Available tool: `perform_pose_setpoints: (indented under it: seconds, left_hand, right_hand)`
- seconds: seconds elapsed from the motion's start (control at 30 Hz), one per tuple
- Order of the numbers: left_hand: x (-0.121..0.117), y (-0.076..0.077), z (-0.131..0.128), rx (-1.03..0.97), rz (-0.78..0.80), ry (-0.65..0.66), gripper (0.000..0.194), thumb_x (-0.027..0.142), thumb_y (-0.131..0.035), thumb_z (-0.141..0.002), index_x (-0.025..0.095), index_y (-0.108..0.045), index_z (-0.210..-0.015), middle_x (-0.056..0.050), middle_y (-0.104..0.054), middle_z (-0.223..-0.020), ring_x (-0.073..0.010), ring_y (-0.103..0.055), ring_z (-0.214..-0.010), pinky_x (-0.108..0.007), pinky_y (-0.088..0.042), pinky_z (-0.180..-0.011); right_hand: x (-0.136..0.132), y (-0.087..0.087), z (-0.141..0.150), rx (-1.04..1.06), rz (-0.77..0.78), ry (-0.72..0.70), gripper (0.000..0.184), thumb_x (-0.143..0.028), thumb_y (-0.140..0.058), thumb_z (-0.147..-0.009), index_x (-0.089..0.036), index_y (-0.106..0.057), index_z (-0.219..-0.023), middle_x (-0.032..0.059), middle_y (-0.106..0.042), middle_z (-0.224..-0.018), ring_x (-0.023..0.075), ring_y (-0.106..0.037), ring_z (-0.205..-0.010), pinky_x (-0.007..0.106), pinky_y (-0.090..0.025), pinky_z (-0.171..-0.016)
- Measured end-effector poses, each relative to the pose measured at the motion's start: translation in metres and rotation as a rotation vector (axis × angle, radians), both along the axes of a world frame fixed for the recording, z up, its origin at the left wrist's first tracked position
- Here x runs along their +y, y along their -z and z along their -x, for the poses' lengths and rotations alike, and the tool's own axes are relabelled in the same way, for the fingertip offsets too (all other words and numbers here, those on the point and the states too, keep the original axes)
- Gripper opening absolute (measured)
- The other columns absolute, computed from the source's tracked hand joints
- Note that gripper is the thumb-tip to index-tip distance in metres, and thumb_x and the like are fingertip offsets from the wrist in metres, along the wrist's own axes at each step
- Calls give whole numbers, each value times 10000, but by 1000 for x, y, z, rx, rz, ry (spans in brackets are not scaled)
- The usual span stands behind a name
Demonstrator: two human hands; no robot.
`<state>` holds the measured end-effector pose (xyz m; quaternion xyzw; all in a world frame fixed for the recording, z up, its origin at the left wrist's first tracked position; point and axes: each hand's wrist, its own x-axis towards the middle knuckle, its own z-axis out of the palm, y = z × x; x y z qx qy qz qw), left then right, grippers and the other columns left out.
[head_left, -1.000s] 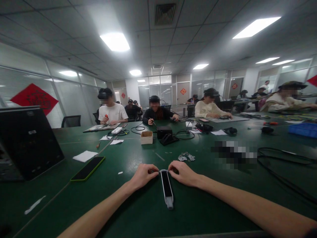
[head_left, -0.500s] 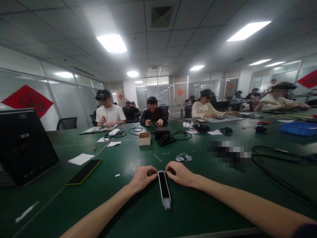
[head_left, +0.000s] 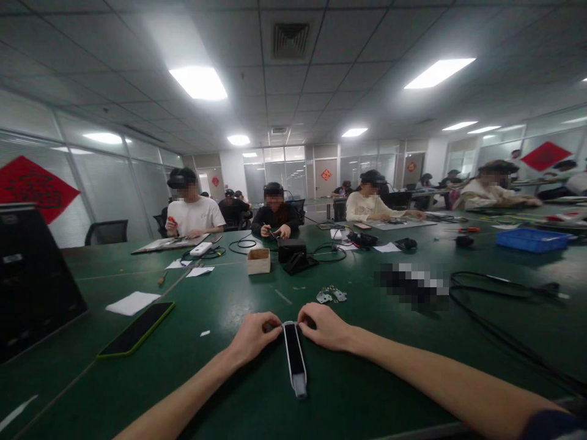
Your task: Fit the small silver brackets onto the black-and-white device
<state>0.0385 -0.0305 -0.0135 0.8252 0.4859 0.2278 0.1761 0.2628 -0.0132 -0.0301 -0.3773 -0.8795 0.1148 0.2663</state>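
Observation:
A slim pen-shaped device [head_left: 295,351] lies on the green table [head_left: 220,391], with a long black screen, a white frame and a grey tip towards me. At its far end, my left hand [head_left: 254,336] has thumb and forefinger pinched together at the left corner. On the right corner, my right hand [head_left: 323,327] pinches in the same way. Both hands rest low, one on each side of the device. Any tiny part between the fingertips is too small to make out. Just beyond my right hand lies a small pile of metal parts [head_left: 332,294].
To the left are a phone [head_left: 136,330], white paper [head_left: 132,302] and a black computer case [head_left: 34,281]. A small box [head_left: 258,261] and a black device [head_left: 292,252] stand ahead. Cables [head_left: 495,330] and a blue tray [head_left: 532,240] lie right. Several people sit across the table.
The whole view has turned slightly to the right, so things appear further left. My hands keep their pinch at the device's far end. A co-worker across the table has brought their hands together.

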Motion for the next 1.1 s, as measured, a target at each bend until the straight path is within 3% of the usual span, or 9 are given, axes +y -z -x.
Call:
perform_pose_setpoints:
  seconds: [0.13,0.3,0.37,0.47,0.57,0.73,0.87,1.1]
  left_hand:
    - [-2,-3,0,18,0,1,250,351,-550,-839,179,-708,-926,-18,-709,-872,-160,-613,-746,-253,-467,-703]
    - [-3,-6,-1,45,6,0,240,334,-543,-842,184,-709,-929,-19,-708,-876,-161,-610,-757,-263,-467,-734]
    - [-3,-6,0,43,6,9,246,342,-537,-845,188,-708,-934,-20,-708,-887,-162,-609,-763,-264,-468,-734]
    - [-1,-3,3,36,2,25,262,358,-528,-850,191,-705,-949,-23,-706,-912,-166,-608,-779,-264,-469,-729]
    - [2,0,6,33,-11,36,275,368,-525,-852,195,-701,-970,-22,-703,-931,-169,-606,-793,-264,-466,-720]
    - [4,1,6,46,-16,47,282,373,-512,-860,196,-706,-962,-22,-704,-912,-167,-601,-776,-261,-461,-720]
    - [2,-1,5,43,-24,52,278,374,-510,-862,201,-710,-948,-23,-706,-896,-164,-597,-757,-259,-460,-719]
    - [4,3,6,42,-9,32,281,381,-525,-858,195,-709,-961,-18,-699,-905,-160,-596,-763,-249,-451,-695]
  right_hand:
    - [-2,-3,0,-25,19,5,133,-247,-531,-857,-152,-622,-872,50,-622,-851,154,-554,-750,267,-456,-663]
    - [2,-10,-6,-79,-65,-36,182,-298,-517,-879,-154,-625,-907,58,-628,-878,164,-566,-783,286,-463,-703]
    - [13,-18,-14,-80,-112,8,195,-304,-504,-888,-155,-626,-921,64,-631,-894,166,-568,-798,290,-459,-724]
    - [40,-32,-35,-120,-154,191,200,-260,-476,-888,-144,-629,-942,79,-635,-908,171,-570,-825,290,-444,-760]
    - [74,-44,-62,-309,7,412,229,-231,-478,-869,-153,-641,-1010,92,-641,-1025,190,-575,-940,277,-423,-802]
    - [115,-52,-92,-459,254,471,146,-198,-645,-722,-130,-713,-832,110,-690,-828,198,-630,-759,253,-450,-671]
    - [128,-49,-89,-532,406,483,103,-223,-700,-680,-121,-703,-697,77,-665,-635,179,-622,-632,248,-458,-607]
    - [133,-45,-75,-567,493,553,129,-203,-717,-659,-90,-681,-710,89,-668,-649,186,-639,-640,266,-482,-618]
